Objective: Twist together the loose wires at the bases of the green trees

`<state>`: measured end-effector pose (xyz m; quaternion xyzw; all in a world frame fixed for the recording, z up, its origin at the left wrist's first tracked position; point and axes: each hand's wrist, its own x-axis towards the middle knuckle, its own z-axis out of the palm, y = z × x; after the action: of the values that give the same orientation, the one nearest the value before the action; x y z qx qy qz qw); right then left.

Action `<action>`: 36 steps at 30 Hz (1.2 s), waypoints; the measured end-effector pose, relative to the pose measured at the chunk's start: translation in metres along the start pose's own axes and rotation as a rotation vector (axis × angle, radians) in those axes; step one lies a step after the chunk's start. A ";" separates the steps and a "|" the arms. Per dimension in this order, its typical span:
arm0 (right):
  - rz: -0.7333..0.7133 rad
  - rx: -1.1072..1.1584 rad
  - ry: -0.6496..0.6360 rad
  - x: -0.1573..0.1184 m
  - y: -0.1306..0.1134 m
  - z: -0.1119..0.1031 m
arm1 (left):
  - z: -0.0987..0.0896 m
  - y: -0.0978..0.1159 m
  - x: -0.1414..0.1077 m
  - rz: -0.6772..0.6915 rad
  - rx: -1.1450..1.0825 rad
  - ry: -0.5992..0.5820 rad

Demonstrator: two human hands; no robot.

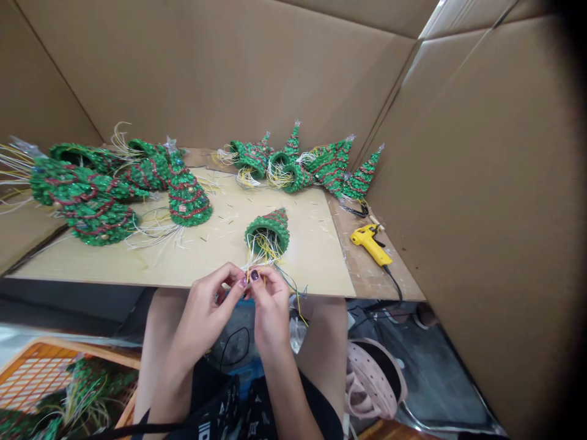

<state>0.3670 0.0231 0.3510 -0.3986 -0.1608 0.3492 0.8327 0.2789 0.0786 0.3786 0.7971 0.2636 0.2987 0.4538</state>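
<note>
Left hand [206,308] and right hand [270,308] pinch narrow on wires [262,253] from a green tree [267,229] on the bench [312,244]; more trees [186,195] lie beyond, wires also loose.

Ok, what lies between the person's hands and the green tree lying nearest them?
Head view: a bundle of yellow and white wires runs from the green tinsel tree to the left hand and right hand.

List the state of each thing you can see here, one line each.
left hand, pinching thin wires
right hand, pinching thin wires
thin wires, yellow and white, trailing from the tree's open base
green tinsel tree, lying on its side
yellow glue gun, lying untouched, cord attached
pale board, strewn with wire clippings
orange crate, holding more trees
</note>
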 end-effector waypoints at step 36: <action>-0.036 -0.162 -0.031 0.001 0.001 -0.007 | -0.006 0.006 -0.001 0.103 0.268 -0.034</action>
<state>0.3712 0.0210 0.3460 -0.4562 -0.2085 0.3263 0.8012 0.2747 0.0787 0.3865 0.8679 0.2521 0.2700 0.3320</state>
